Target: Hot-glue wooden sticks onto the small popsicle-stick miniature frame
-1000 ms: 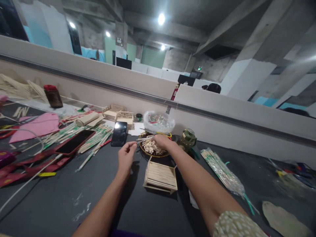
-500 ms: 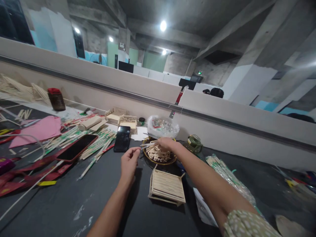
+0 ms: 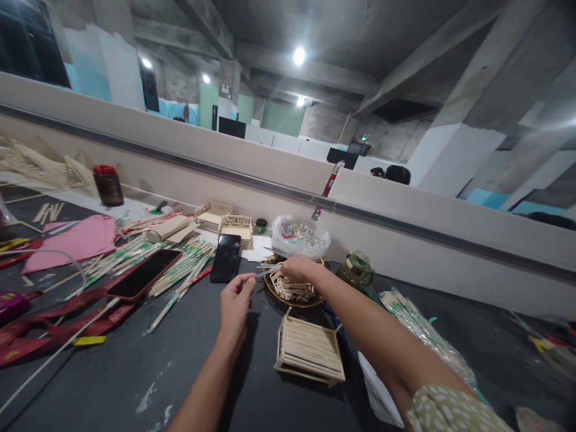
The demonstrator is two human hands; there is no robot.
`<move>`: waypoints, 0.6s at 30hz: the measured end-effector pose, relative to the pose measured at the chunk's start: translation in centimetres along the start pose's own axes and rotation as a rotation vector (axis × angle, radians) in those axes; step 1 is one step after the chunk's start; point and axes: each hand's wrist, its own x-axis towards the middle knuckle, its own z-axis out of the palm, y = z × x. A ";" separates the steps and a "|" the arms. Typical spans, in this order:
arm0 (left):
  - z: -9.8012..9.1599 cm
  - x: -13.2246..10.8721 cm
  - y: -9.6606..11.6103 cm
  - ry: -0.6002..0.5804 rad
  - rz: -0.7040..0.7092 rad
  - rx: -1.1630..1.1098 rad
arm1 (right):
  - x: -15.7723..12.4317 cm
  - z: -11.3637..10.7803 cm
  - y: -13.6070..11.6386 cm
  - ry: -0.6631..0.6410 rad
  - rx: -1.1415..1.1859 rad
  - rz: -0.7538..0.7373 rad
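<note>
My left hand (image 3: 234, 303) is closed in a pinch on one end of a thin pale strip (image 3: 266, 273), which points right toward the basket. I cannot tell what the strip is made of. My right hand (image 3: 297, 268) is over the back of a round yellow-rimmed basket (image 3: 275, 294) of short wooden sticks (image 3: 294, 289). Its fingers are drawn together among the stick ends, and what they hold is hidden. Just in front of the basket, a small slatted stick-built frame (image 3: 310, 348) stands on the dark table, touched by neither hand.
Left of the basket lie a black phone (image 3: 225, 258), a red-cased phone (image 3: 144, 274) and wrapped chopsticks (image 3: 184, 270). Behind are small wooden models (image 3: 236, 228) and a plastic bag (image 3: 300, 236). A green glass jar (image 3: 355, 270) and bagged chopsticks (image 3: 423, 333) are on the right.
The view has shifted slightly, so everything sits a little lower and to the right. My right hand has moved slightly left over the basket; my left hand keeps its pinch.
</note>
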 end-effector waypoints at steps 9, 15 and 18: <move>-0.3 0.3 0.0 0.012 -0.004 -0.021 | -0.2 0.1 0.2 0.006 0.159 -0.026; -0.4 0.4 0.2 0.006 -0.018 -0.027 | -2.2 -1.4 3.6 0.045 0.526 0.021; -0.2 0.3 0.1 -0.017 -0.028 -0.011 | -3.7 -1.2 4.5 0.054 0.706 0.030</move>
